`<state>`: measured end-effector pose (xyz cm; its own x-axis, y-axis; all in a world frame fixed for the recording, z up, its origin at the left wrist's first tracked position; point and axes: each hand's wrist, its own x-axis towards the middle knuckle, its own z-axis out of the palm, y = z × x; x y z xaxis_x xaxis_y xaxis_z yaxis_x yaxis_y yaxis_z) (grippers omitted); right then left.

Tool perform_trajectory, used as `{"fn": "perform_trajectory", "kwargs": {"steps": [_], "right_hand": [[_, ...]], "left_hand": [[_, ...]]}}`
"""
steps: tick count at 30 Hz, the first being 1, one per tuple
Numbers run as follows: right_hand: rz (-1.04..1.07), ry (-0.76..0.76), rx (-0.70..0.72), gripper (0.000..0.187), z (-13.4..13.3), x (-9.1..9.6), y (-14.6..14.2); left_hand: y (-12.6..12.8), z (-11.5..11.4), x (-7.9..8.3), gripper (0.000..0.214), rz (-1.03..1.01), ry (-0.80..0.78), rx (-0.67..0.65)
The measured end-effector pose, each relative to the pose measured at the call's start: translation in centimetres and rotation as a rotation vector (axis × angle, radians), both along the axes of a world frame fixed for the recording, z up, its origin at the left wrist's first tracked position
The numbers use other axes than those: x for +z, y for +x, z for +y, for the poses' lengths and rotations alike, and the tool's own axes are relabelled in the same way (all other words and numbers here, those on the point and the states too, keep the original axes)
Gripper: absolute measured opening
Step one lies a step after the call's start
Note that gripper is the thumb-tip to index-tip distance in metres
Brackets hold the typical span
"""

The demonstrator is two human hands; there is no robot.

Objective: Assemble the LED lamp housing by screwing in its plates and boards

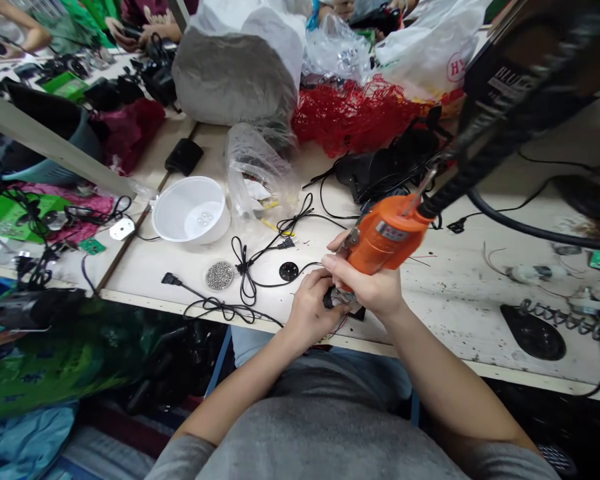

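Note:
My right hand [377,290] is wrapped round an orange electric screwdriver [383,240], held upright with its tip pointing down. My left hand [310,310] grips a small black part [359,313] at the table's front edge, right below the screwdriver. Fingers and tool cover most of that part, so its kind and the screwdriver's tip cannot be made out. A round black perforated disc [289,271] lies left of my hands. Beyond it sits a shallow dish of small screws [219,275]. Black power cords [247,283] are bundled between the dish and the disc.
A white plastic bowl [165,217] stands left of a clear plastic bag [260,167]. A thick black hose [500,140] slants to the upper right. Red netting [355,110] lies at the back, wired parts [537,273] at right. Co-workers' hands show at left and back.

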<state>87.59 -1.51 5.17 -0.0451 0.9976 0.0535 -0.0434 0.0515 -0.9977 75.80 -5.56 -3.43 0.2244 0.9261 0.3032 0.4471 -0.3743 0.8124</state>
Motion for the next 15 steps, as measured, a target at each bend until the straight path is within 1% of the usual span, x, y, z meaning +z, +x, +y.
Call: {"fn": "perform_trajectory", "kwargs": {"steps": [6, 12, 15], "right_hand": [[0.032, -0.046, 0.031, 0.028, 0.62, -0.35, -0.19], [0.066, 0.016, 0.024, 0.028, 0.45, -0.81, -0.25], [0.058, 0.076, 0.015, 0.028, -0.07, -0.53, 0.04]], "left_hand": [[-0.09, -0.21, 0.14, 0.040, 0.000, -0.045, 0.004], [0.18, -0.03, -0.24, 0.044, 0.030, -0.025, 0.000], [0.28, -0.33, 0.14, 0.043, 0.049, -0.001, -0.002]]}}
